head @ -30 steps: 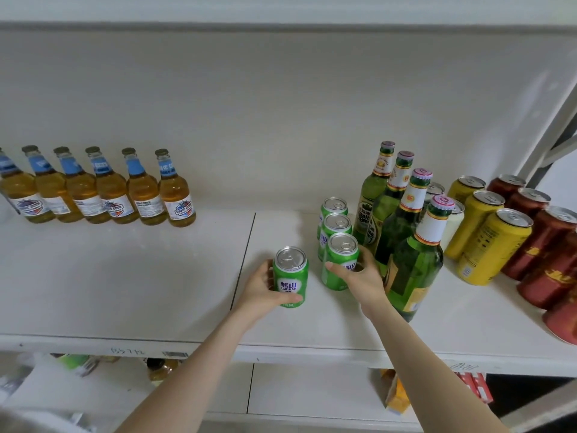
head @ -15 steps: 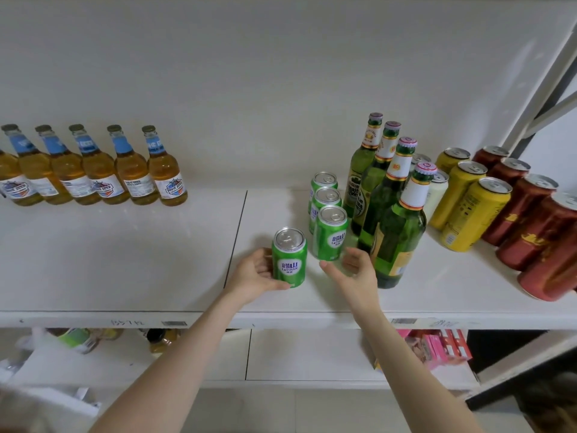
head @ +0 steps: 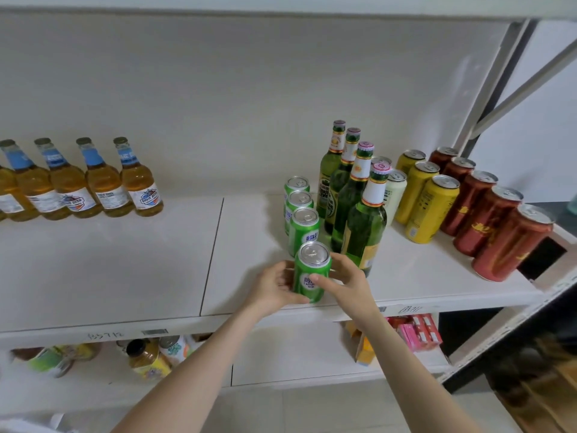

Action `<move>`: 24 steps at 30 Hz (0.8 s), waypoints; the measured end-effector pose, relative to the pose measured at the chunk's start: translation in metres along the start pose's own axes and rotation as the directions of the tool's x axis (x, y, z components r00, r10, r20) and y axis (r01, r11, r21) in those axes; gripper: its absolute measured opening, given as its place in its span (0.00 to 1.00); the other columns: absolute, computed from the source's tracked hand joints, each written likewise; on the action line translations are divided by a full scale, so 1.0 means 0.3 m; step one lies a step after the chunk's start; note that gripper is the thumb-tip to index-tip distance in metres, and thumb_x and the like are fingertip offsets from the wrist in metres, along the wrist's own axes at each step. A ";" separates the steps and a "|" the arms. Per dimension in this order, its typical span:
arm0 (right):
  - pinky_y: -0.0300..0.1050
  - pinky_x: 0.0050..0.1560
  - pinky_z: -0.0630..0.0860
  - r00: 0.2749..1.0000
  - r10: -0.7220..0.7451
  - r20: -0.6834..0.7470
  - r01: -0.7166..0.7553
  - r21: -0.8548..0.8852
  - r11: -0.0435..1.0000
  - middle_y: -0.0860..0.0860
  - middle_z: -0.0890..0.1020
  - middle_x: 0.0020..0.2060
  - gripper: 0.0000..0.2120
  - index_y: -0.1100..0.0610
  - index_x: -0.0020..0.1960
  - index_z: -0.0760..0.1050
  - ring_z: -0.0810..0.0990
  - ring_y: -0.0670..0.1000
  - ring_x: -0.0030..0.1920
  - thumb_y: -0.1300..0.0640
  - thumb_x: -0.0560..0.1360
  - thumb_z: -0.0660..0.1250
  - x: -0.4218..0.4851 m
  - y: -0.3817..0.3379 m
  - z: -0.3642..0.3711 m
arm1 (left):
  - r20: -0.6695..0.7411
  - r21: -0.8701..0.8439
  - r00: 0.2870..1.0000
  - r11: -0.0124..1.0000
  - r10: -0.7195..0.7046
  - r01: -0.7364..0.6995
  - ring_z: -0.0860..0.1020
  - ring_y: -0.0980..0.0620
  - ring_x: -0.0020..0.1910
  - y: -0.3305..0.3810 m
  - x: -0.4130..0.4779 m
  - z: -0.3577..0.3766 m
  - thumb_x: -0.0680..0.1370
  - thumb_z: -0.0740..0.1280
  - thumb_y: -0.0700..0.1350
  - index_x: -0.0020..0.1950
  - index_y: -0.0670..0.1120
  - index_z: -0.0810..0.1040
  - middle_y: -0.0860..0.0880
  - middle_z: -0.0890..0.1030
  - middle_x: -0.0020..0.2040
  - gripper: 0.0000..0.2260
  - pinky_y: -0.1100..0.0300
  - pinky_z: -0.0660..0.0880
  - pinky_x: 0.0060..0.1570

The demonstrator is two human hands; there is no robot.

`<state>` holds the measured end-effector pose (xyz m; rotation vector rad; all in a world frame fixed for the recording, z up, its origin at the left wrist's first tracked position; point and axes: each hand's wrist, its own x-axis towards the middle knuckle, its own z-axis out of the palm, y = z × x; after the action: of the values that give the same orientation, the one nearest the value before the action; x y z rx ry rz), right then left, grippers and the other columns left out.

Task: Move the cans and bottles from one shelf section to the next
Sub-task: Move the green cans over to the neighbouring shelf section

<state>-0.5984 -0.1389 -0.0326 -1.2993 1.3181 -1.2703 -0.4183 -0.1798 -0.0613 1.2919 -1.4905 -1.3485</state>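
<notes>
Together, the left hand and right hand are clamping their fingers around a small green aluminium can at the white shelf's six-o'clock edge.

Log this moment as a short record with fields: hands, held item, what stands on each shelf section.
left hand: on the left side of the front green can
right hand: on the can's right side, fingers across its label
held item: one green can, upright, at the front of the right section
green cans behind it: three, in a row
green bottles: four, upright, right of the cans
yellow cans: three
red cans: several, far right
left section: amber bottles along the back wall
</notes>
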 end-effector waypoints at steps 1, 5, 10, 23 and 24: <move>0.48 0.60 0.78 1.000 -0.001 -0.007 0.001 0.003 1.000 0.48 0.85 0.54 0.23 0.52 0.61 0.78 0.82 0.47 0.57 0.58 0.68 0.80 0.005 0.000 -0.005 | -0.003 0.004 1.000 1.000 -0.001 0.001 0.85 0.56 0.43 0.005 0.009 0.007 0.59 0.81 0.28 0.51 0.50 0.78 0.52 0.86 0.44 0.28 0.61 0.81 0.46; 0.52 0.61 0.78 0.999 0.005 -0.039 -0.004 0.037 0.999 0.48 0.85 0.54 0.23 0.53 0.61 0.78 0.82 0.48 0.57 0.58 0.69 0.79 0.037 0.008 -0.004 | -0.024 -0.004 1.000 1.000 -0.012 0.012 0.84 0.60 0.40 0.017 0.046 0.018 0.60 0.80 0.27 0.50 0.49 0.78 0.51 0.84 0.44 0.27 0.63 0.81 0.44; 0.53 0.61 0.78 0.997 0.010 -0.071 -0.006 0.056 0.998 0.49 0.84 0.54 0.24 0.55 0.63 0.77 0.82 0.48 0.57 0.59 0.69 0.79 0.078 0.023 0.019 | -0.049 -0.005 0.999 1.000 -0.020 0.019 0.82 0.49 0.44 0.029 0.085 0.009 0.61 0.79 0.25 0.52 0.41 0.78 0.43 0.83 0.47 0.24 0.59 0.81 0.47; 0.42 0.56 0.79 0.996 0.001 -0.089 0.002 0.034 0.999 0.44 0.85 0.53 0.22 0.51 0.62 0.76 0.82 0.43 0.56 0.58 0.70 0.79 0.107 0.037 0.033 | -0.006 0.060 0.999 0.997 -0.041 0.041 0.83 0.59 0.39 0.038 0.114 -0.021 0.62 0.78 0.26 0.55 0.40 0.78 0.44 0.83 0.47 0.25 0.67 0.78 0.41; 0.42 0.57 0.79 0.996 0.001 -0.088 0.002 0.032 0.999 0.44 0.85 0.54 0.23 0.52 0.62 0.76 0.82 0.43 0.56 0.58 0.70 0.78 0.107 0.037 0.031 | -0.002 0.060 0.999 0.997 -0.045 0.045 0.83 0.59 0.40 0.039 0.112 -0.023 0.63 0.78 0.25 0.56 0.40 0.77 0.44 0.83 0.47 0.25 0.67 0.79 0.42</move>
<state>-0.5929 -0.1723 -0.0421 -1.2336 1.3533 -1.3568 -0.4215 -0.2147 -0.0521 1.3711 -1.5205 -1.3412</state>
